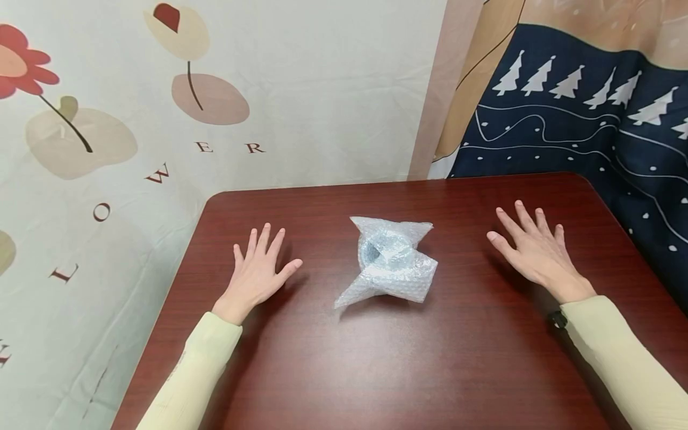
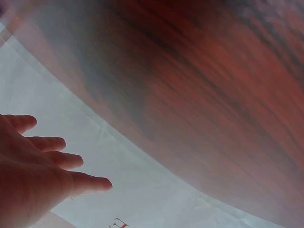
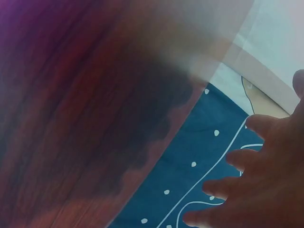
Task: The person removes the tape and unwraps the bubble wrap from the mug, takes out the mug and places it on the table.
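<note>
A crumpled bundle of clear bubble wrap (image 1: 398, 263) sits near the middle of the dark red-brown table, its loose corners sticking out on several sides. Something round shows faintly through the plastic; its kind is hidden. To the left of the bundle, my left hand (image 1: 257, 276) is spread palm down with straight fingers, apart from the wrap. My right hand (image 1: 540, 254) is spread likewise on the far right, holding nothing. Fingers of the left hand (image 2: 38, 166) show at the lower left of the left wrist view, and the right hand (image 3: 266, 171) appears at the right wrist view's right edge.
The wood-grain table (image 1: 376, 370) has rounded back corners. Behind it hangs a pale cloth (image 1: 322, 89) printed with flowers and letters. A navy cloth (image 1: 580, 131) with white trees hangs at the right. A dark round item (image 1: 558, 319) is at the right cuff.
</note>
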